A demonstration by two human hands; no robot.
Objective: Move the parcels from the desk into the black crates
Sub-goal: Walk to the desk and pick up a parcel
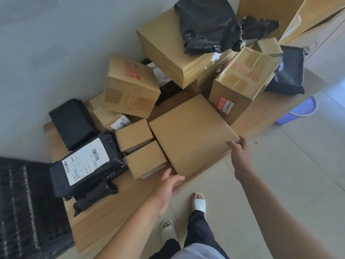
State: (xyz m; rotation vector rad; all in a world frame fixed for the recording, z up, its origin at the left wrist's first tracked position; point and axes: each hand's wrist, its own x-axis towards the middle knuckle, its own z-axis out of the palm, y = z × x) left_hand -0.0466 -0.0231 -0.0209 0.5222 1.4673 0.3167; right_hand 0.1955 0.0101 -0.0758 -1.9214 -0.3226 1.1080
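Observation:
A flat square cardboard parcel (192, 133) lies at the front edge of the wooden desk (112, 208). My right hand (240, 154) grips its right corner, thumb on top. My left hand (170, 184) reaches its near left corner, fingers fairly straight and touching the edge. Two small cardboard boxes (140, 146) sit against the flat parcel's left side. A black mailer with a white label (84, 163) lies further left, beside the black crate (24, 202) at the left edge of the view.
Behind the flat parcel are several more cardboard boxes, among them a large one (168, 49) with a black bag (207, 25) on top. A blue bucket (298, 111) stands on the tiled floor to the right. My feet in white slippers are below the desk edge.

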